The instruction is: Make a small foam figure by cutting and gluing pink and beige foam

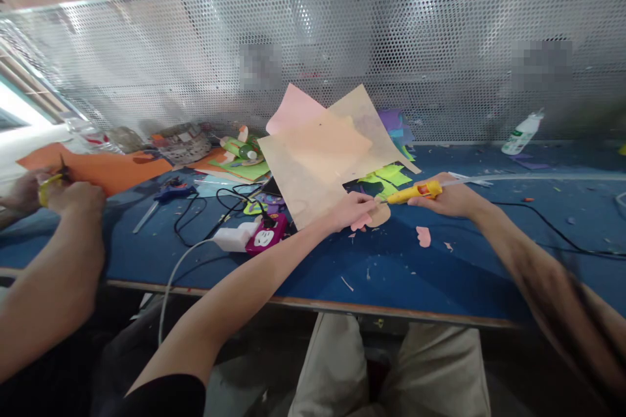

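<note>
My right hand is closed around a yellow hot glue gun, which points left. Its tip is at the edge of a small tan paper cut-out. My left hand pinches that cut-out from the left side, just above the blue table. A pink paper piece shows under my left fingers; I cannot tell whether it is joined to the tan one. Another pink cut-out lies on the table below the glue gun. Behind my left hand, large tan paper overlaps a pink sheet.
At left, a co-worker's hands hold yellow scissors and orange paper. A blue glue gun lies near a purple power strip with cables. A white bottle stands tilted-looking at back right, before the perforated metal screen.
</note>
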Demonstrator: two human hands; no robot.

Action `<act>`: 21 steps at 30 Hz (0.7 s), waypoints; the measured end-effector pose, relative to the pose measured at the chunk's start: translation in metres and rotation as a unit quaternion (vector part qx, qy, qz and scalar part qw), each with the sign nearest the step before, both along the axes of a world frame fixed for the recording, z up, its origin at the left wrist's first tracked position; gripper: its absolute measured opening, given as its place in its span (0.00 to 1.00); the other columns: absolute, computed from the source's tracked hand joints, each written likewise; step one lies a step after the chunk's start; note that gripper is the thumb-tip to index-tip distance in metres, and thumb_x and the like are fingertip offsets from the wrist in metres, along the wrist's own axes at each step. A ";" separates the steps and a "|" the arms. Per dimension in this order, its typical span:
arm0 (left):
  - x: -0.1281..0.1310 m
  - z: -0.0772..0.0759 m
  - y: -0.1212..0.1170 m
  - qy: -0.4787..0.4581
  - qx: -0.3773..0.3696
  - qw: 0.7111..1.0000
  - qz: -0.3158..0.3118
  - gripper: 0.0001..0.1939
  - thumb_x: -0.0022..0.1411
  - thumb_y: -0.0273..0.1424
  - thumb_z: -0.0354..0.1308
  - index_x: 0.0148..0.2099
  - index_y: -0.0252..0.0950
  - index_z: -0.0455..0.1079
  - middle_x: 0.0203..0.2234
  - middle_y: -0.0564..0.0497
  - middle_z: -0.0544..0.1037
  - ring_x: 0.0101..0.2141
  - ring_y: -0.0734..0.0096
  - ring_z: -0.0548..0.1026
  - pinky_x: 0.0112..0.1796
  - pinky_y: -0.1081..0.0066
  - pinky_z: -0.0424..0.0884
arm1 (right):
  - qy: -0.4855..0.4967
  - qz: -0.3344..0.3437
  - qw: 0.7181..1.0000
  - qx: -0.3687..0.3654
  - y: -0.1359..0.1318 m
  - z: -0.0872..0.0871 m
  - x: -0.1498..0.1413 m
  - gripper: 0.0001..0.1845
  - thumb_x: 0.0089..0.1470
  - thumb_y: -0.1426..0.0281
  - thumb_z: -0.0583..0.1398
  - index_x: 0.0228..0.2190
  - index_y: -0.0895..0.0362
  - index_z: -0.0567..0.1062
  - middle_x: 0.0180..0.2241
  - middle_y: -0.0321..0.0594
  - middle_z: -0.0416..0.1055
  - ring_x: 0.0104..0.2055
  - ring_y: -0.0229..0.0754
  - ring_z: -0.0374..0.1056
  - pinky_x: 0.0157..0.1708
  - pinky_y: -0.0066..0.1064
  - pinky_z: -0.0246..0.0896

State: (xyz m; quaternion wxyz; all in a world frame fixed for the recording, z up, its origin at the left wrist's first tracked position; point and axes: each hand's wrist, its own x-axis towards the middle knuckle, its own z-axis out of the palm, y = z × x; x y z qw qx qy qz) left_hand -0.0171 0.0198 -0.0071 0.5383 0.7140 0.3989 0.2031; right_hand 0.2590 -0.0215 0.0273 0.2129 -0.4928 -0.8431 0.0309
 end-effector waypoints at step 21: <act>-0.001 -0.001 0.000 -0.007 0.018 1.000 -0.008 0.21 0.66 0.46 0.57 0.45 0.33 0.78 0.23 0.50 0.75 0.20 0.74 0.72 0.23 0.71 0.75 | 0.002 -0.011 1.000 0.003 -0.003 0.005 -0.003 0.26 0.56 0.46 0.60 0.22 0.55 0.75 0.20 0.39 0.72 0.22 0.40 0.63 0.27 0.34 0.50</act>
